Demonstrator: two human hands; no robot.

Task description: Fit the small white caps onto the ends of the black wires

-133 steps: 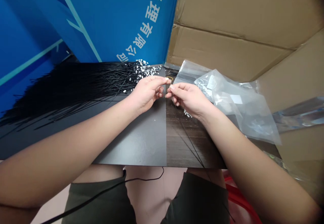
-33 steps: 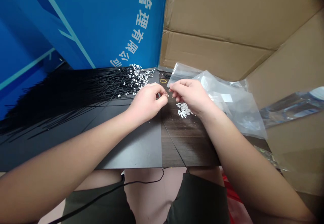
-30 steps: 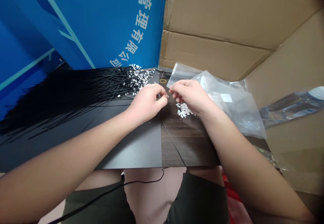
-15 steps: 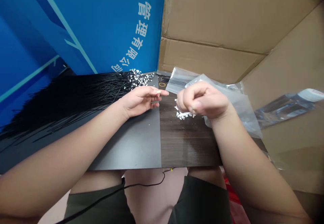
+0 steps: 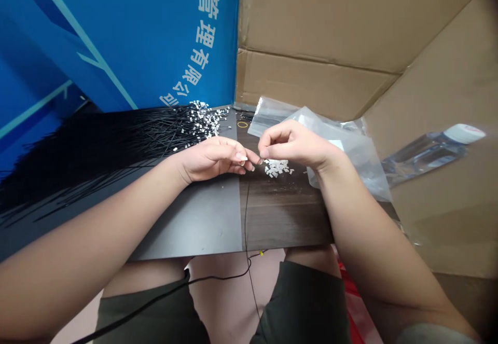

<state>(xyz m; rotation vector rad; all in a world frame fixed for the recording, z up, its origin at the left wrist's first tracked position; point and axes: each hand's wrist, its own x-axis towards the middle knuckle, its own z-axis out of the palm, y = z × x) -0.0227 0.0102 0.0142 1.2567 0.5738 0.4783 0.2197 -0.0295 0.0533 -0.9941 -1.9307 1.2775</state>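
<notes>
The table (image 5: 194,219) has two halves, matte dark grey on the left and dark wood grain on the right. Across the grey half lies a dense fan of thin black cords (image 5: 116,152), their far ends carrying small white tabs (image 5: 204,121). On the wood half sit a small heap of white pieces (image 5: 275,167), a small gold ring (image 5: 243,124) and a clear plastic bag (image 5: 350,162).

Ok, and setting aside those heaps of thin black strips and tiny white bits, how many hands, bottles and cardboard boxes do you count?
Hands (left hand, right hand): 2
Clear plastic bottle: 1
Cardboard box: 1
Total: 4
</notes>
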